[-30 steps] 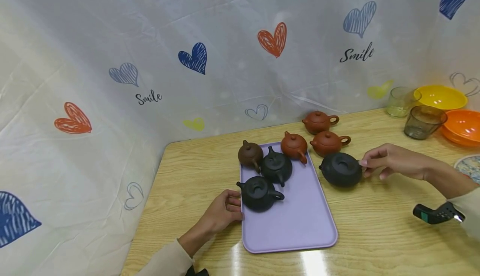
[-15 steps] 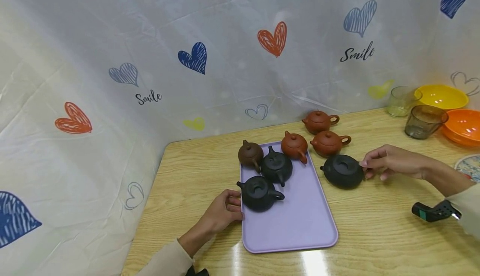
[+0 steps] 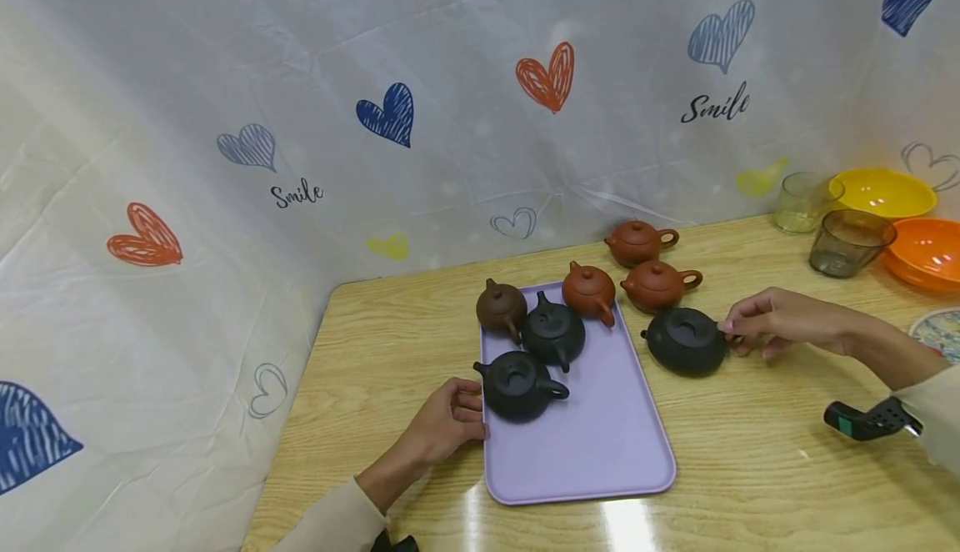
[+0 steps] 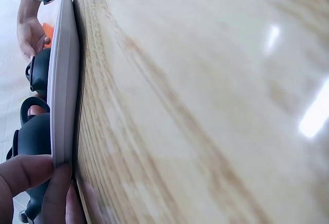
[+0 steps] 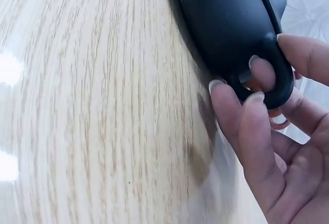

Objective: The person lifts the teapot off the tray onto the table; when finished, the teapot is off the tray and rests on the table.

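Observation:
In the head view my right hand [image 3: 791, 320] grips the handle of a black teapot [image 3: 684, 342], right of the lilac tray [image 3: 592, 452]. The right wrist view shows a fingertip through the loop of the teapot handle [image 5: 285, 82] and the thumb on top. My left hand [image 3: 441, 424] pinches the tray's left rim, thumb above and fingers below in the left wrist view. Several teapots sit on the tray: a black teapot [image 3: 517, 385] by the left hand, another black teapot [image 3: 553, 332], a dark brown teapot [image 3: 500, 308] and a red-brown teapot [image 3: 588, 290] at the far edge.
Two red-brown teapots, a nearer teapot [image 3: 654, 287] and a farther teapot [image 3: 636, 243], stand on the table beyond the held one. At the right are a clear glass [image 3: 797, 206], a smoky glass [image 3: 846, 245], a yellow bowl [image 3: 885, 193] and an orange bowl [image 3: 926, 256].
The black teapot in my right hand has shifted slightly right and toward me since a second ago. My left hand and the tray have stayed in place.

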`<action>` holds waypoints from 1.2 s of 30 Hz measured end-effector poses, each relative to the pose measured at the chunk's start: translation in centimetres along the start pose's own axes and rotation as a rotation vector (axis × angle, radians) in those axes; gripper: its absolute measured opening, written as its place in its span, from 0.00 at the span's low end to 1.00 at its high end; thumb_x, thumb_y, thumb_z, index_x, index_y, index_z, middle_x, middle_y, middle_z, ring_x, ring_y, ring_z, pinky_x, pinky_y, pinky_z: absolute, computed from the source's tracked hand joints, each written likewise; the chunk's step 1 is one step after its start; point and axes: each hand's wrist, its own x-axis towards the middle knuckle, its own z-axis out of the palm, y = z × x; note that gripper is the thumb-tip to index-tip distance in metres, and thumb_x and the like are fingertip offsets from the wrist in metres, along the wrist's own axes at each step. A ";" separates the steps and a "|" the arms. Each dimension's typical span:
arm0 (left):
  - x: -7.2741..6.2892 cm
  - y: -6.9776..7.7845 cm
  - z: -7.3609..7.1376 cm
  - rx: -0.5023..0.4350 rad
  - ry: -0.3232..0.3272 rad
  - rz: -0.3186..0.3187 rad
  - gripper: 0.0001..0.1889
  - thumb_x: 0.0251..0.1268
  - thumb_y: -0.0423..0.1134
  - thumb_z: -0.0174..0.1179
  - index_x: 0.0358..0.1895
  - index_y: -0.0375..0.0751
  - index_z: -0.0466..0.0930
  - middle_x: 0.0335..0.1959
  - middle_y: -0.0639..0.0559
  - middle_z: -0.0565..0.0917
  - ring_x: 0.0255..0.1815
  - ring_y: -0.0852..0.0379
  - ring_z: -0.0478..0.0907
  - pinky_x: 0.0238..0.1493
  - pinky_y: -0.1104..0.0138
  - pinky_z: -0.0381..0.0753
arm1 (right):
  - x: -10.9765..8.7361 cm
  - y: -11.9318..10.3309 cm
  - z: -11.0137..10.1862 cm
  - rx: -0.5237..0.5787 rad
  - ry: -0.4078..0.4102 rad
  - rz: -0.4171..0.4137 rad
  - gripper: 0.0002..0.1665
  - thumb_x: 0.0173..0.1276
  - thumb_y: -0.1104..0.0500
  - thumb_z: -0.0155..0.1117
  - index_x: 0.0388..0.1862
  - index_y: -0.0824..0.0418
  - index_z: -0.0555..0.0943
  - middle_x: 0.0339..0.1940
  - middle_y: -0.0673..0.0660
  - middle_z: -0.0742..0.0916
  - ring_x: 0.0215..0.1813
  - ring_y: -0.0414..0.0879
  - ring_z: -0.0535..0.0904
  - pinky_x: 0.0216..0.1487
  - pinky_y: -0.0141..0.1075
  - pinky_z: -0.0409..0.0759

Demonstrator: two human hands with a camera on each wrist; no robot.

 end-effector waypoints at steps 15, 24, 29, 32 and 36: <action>0.1 0.0 -0.2 0.024 -0.001 -0.015 0.33 0.51 0.26 0.70 0.63 0.28 0.69 0.49 0.40 0.79 0.44 0.55 0.81 0.47 0.65 0.84 | -1.8 -2.4 -0.7 -0.258 0.292 -0.050 0.20 0.76 0.49 0.59 0.55 0.63 0.80 0.41 0.55 0.87 0.42 0.43 0.83 0.39 0.38 0.83; -0.1 0.2 -0.1 0.021 0.010 -0.017 0.33 0.50 0.26 0.69 0.63 0.28 0.69 0.49 0.39 0.79 0.44 0.55 0.81 0.46 0.65 0.84 | -1.1 -5.1 3.5 -0.164 0.229 -0.239 0.10 0.75 0.57 0.60 0.49 0.61 0.83 0.37 0.56 0.87 0.39 0.46 0.84 0.34 0.38 0.83; 0.0 0.1 0.0 0.017 0.002 -0.012 0.33 0.50 0.25 0.69 0.63 0.27 0.68 0.49 0.39 0.79 0.44 0.55 0.80 0.46 0.64 0.84 | 0.1 -6.7 6.6 -0.108 0.111 -0.301 0.11 0.75 0.57 0.60 0.48 0.63 0.82 0.35 0.60 0.87 0.37 0.49 0.83 0.33 0.39 0.84; 0.0 0.1 -0.1 0.022 0.004 -0.010 0.34 0.50 0.25 0.69 0.63 0.27 0.68 0.49 0.39 0.79 0.44 0.56 0.80 0.46 0.63 0.84 | 1.2 -7.5 8.6 -0.072 0.045 -0.309 0.12 0.74 0.56 0.62 0.45 0.65 0.82 0.31 0.61 0.85 0.31 0.48 0.81 0.30 0.38 0.82; -0.1 0.2 0.0 0.021 0.003 -0.014 0.33 0.50 0.25 0.69 0.63 0.27 0.69 0.49 0.39 0.79 0.44 0.55 0.80 0.47 0.63 0.84 | 2.8 -8.1 11.1 -0.048 -0.018 -0.317 0.13 0.73 0.55 0.64 0.42 0.66 0.83 0.27 0.58 0.85 0.28 0.46 0.78 0.25 0.37 0.79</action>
